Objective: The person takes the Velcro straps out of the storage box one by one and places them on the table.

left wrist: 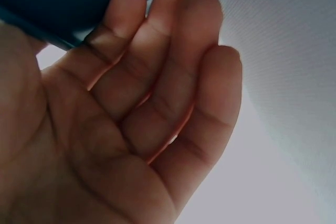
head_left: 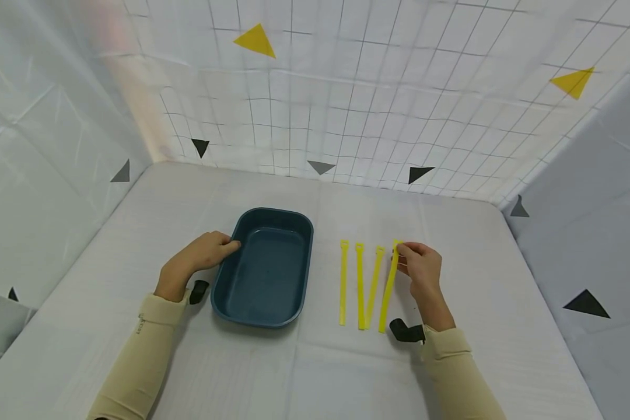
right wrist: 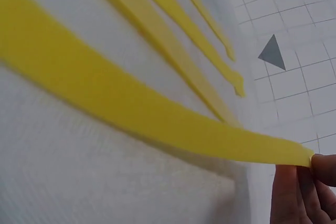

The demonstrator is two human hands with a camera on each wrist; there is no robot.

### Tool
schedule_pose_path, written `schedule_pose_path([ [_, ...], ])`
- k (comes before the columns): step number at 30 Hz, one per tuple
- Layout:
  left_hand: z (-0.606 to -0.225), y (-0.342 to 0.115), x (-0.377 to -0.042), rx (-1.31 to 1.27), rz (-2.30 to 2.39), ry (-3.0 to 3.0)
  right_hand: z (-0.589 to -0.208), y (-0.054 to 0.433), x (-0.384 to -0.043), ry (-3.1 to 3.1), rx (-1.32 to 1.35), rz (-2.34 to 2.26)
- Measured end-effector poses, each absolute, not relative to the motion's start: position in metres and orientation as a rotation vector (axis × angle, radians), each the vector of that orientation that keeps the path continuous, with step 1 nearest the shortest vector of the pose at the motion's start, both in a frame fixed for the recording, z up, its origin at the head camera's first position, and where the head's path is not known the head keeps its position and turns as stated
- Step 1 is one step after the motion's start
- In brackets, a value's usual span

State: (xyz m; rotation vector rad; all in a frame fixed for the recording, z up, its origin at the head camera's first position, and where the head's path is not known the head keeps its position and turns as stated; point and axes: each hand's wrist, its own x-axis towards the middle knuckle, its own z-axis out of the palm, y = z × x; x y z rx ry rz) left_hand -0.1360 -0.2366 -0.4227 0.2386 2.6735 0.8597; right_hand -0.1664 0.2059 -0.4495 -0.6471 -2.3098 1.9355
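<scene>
My left hand point(head_left: 205, 252) holds the left rim of a dark blue rectangular tray point(head_left: 268, 274), thumb over the edge and fingers outside; the left wrist view shows the fingers bent beside its wall. Nothing lies inside the tray. To its right, my right hand point(head_left: 423, 269) pinches the slotted top end of a yellow cable strap point(head_left: 388, 297) between thumb and fingers. That strap point(right wrist: 157, 124) bows upward toward the pinched end in the right wrist view. Left of it lie three more yellow straps point(head_left: 343, 286), roughly side by side, slotted heads pointing away from me.
A white sheet covers the table point(head_left: 252, 373). Beyond its far edge hangs a white grid-lined curtain point(head_left: 346, 116) with yellow, black and grey triangles, and pale walls point(head_left: 598, 245) stand at both sides. A black wrist-worn device point(head_left: 405, 331) sits below each hand.
</scene>
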Motion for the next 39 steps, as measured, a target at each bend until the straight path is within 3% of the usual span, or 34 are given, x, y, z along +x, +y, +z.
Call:
schedule_pose_path([
  [39, -0.421, -0.24, -0.133, 0.229, 0.843, 2.672, -0.464, 0.214, -0.162, -2.522, -0.584, 1.68],
])
